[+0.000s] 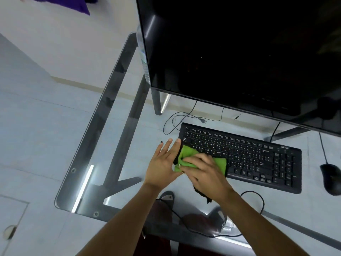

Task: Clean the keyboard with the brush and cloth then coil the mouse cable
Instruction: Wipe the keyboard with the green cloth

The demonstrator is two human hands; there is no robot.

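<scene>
A black keyboard (258,156) lies on the glass desk (118,111), in front of the monitor. My right hand (203,169) presses a bunched green cloth (186,154) onto the keyboard's left keys, fingers curled over it. Fingers straight and apart, my left hand (162,161) rests against the keyboard's left end and touches the cloth's edge. A black mouse (331,179) sits at the far right, and its cable (323,146) runs back under the monitor. A small dark thing (203,195) sticks out below my right wrist; I cannot tell what it is.
A large dark monitor (239,52) overhangs the back of the desk. A thin cable with a plug (184,117) lies loose behind the keyboard. Another black cable (258,198) loops near the desk's front edge. My feet in sandals (167,196) show through the glass.
</scene>
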